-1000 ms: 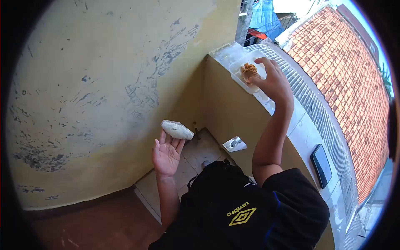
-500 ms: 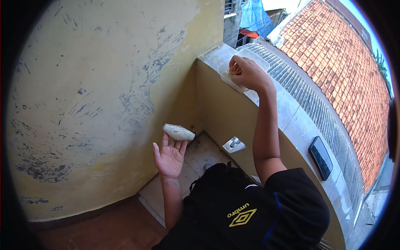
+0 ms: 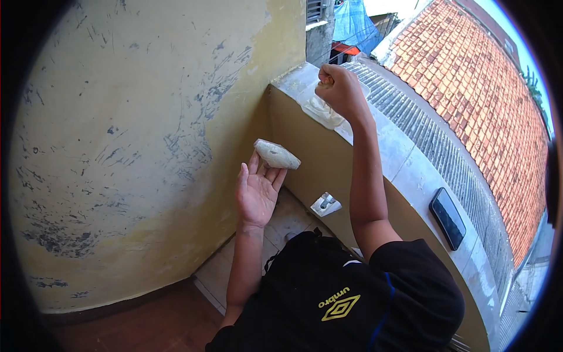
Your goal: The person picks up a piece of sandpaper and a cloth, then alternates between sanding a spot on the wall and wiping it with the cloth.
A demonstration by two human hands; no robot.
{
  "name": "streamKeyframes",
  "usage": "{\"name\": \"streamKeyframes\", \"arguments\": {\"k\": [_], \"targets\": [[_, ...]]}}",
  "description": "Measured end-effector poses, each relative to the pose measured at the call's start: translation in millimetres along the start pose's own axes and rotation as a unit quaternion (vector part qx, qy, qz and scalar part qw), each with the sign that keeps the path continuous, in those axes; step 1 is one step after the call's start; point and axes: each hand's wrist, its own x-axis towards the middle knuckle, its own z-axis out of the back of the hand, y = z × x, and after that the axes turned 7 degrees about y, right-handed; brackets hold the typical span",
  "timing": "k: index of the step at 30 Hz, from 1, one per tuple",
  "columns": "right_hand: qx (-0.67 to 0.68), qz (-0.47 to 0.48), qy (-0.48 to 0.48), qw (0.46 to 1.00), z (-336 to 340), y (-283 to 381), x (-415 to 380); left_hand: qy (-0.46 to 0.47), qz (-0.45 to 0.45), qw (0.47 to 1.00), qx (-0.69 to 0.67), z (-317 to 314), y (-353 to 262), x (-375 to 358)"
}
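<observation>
Left hand palm-up, right hand curled

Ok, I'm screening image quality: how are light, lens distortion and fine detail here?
Head view: tiled roof brightly sunlit, yellow wall darker toward its corner; head view again: black frame edges, and the ledge looks bowed, as through a wide lens; head view, detail: the pale oblong in the left hand is clear in outline, its surface detail too small to read.

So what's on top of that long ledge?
On the ledge are a phone and a clear tub with something whitish in it. The right hand covers part of the tub, so whatever lies behind it can't be seen.
</observation>
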Motion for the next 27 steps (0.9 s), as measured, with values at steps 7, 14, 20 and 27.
{"name": "streamKeyframes", "arguments": {"k": [7, 14, 20, 27], "targets": [[0.029, -0.009, 0.002, 1.0, 1, 0, 1, 0.002, 0.014, 1.0, -0.016, -12, 7, 13], [0.097, -0.023, 0.002, 0.995, -5, -9, 4, 0.002, 0.01, 1.0, -0.018, -11, 9, 14], [0.034, 0.017, -0.05, 0.998, -2, -3, 4, 0.0, -0.001, 1.0, -0.013, -11, 8, 15], [0.198, 0.05, 0.068, 0.976, 1, 25, -6, -0.076, -0.053, 0.993, 0.076, 18, -3, 4]]}}
